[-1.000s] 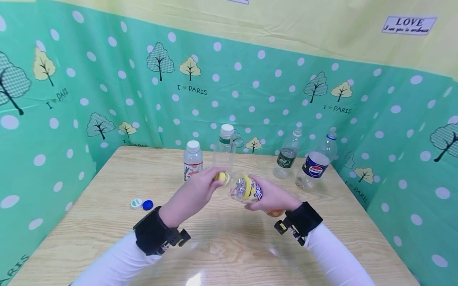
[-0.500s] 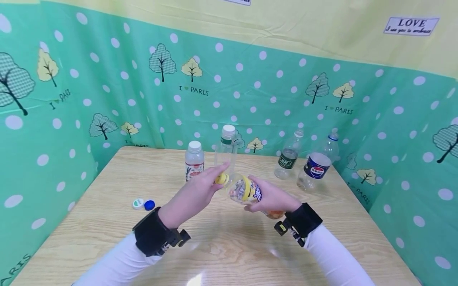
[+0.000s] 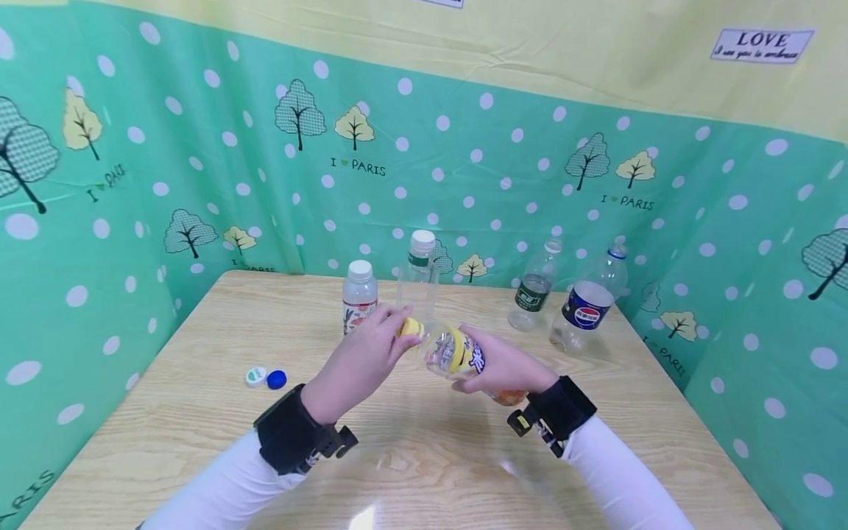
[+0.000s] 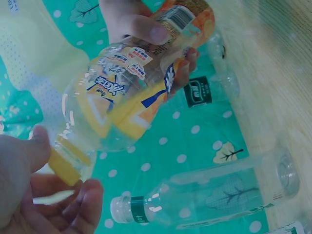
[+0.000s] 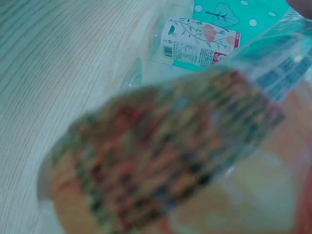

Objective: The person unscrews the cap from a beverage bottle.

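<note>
While the right hand [image 3: 506, 364] steadies a clear plastic bottle [image 3: 457, 352] with a yellow and orange label, the left hand [image 3: 361, 361] works at its yellow cap [image 3: 411, 328]. The bottle is held above a pale wooden table [image 3: 397, 471], tilted almost onto its side, cap end pointing left and slightly up. The right hand's fingers wrap around the bottle's lower half; the left thumb and fingers pinch the cap from either side. Compared with half a second ago, the left wrist has shifted slightly toward the bottle and those fingers sit a little differently on the cap, while the right hand and bottle have barely moved. That small change suggests the cap is being turned, though whether it has come loose cannot be told. Beyond the hands, toward the back of the table, stand a small bottle [image 3: 360, 300] and a tall clear bottle [image 3: 422, 254], both topped with white caps. Farther right are a green-labelled bottle [image 3: 531, 294] and a larger blue-labelled bottle [image 3: 586, 308], both seemingly without caps. On the left, a loose white-and-green cap [image 3: 256, 377] and a blue cap [image 3: 276, 380] lie side by side. A green dotted curtain [image 3: 265, 184] with printed trees hangs behind everything.
</note>
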{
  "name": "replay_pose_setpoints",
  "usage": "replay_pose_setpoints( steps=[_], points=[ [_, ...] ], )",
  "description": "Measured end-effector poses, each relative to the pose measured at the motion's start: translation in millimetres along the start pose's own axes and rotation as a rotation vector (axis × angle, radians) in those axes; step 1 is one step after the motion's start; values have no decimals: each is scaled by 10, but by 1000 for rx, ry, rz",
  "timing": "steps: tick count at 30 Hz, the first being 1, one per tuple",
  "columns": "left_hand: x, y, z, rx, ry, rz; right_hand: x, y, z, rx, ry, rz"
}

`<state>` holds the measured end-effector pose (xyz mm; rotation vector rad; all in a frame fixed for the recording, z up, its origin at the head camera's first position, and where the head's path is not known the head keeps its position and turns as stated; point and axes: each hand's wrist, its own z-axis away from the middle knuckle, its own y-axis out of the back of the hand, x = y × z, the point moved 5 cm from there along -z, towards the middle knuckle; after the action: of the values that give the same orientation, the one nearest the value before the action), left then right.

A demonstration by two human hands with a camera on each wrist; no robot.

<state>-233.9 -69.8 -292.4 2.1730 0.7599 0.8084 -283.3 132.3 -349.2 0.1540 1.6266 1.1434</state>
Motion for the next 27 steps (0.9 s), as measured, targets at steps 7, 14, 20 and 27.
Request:
replay_pose_setpoints(
  steps=[7, 14, 20, 27],
  points=[
    [51, 87, -19, 27, -190, 71, 12, 27, 18, 2, 16, -47],
    [15, 14, -17, 19, -8, -5, 17, 23, 8, -1, -13, -20],
    [-14, 3, -14, 21, 53, 53, 7, 18, -6, -1, -8, -29],
    [43, 69, -54, 30, -167, 135, 8, 69, 20, 2, -13, -61]
  ],
)
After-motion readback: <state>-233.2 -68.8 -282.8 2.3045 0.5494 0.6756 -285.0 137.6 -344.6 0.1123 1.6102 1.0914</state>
